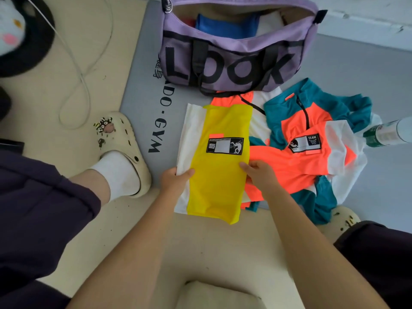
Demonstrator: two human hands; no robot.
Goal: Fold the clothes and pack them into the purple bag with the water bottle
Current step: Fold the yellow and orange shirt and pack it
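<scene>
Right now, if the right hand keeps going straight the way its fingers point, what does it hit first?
The right hand points up-left across the yellow garment it pinches. Straight on, it would likely slide over that cloth to the black label first; the purple bag lies far beyond. Height above the cloth is unclear.

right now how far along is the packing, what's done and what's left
Done: a folded blue garment already sits inside the open purple bag. In hand: the left hand and right hand both grip the folded yellow and white garment. Left: the orange and teal top lies unfolded on the mat, and the water bottle is still outside the bag.
</scene>
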